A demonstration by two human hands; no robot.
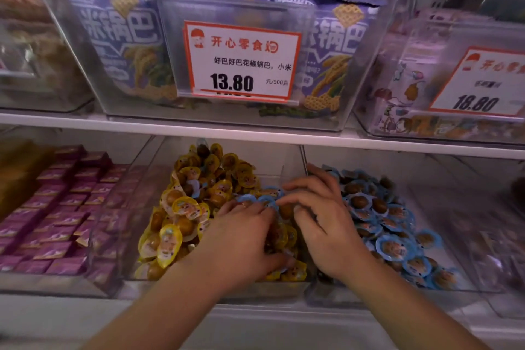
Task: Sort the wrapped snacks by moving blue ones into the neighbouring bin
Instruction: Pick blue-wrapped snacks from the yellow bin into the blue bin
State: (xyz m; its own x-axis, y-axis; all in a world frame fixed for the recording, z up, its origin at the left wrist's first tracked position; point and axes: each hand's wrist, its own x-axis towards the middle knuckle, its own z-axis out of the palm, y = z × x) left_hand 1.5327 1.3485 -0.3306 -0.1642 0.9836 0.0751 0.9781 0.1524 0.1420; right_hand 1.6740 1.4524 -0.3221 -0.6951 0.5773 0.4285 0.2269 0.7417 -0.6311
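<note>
**Blue strays in the yellow bin: both hands at the cluster**

I have both hands in the middle bin, which is mostly yellow snacks. A small cluster of blue snacks lies at the bin's back right, just beside the clear wall shared with the neighbouring bin, where the blue pile sits.

Left hand: fingers stretched forward over the yellow pile, tips at the blue cluster. I cannot tell whether they pinch a wrapper. Right hand: fingers curled and spread over the divider, tips meeting the same cluster; a firm hold is not visible here either.

Risks, as I judge them:
- Wrappers look slick and overlap, so a scoop could drag yellow pieces across with the blue.
- Blue pieces may be buried under the left palm and get missed.
- Lifting over the wall with a loose hold could drop a piece back.
</note>
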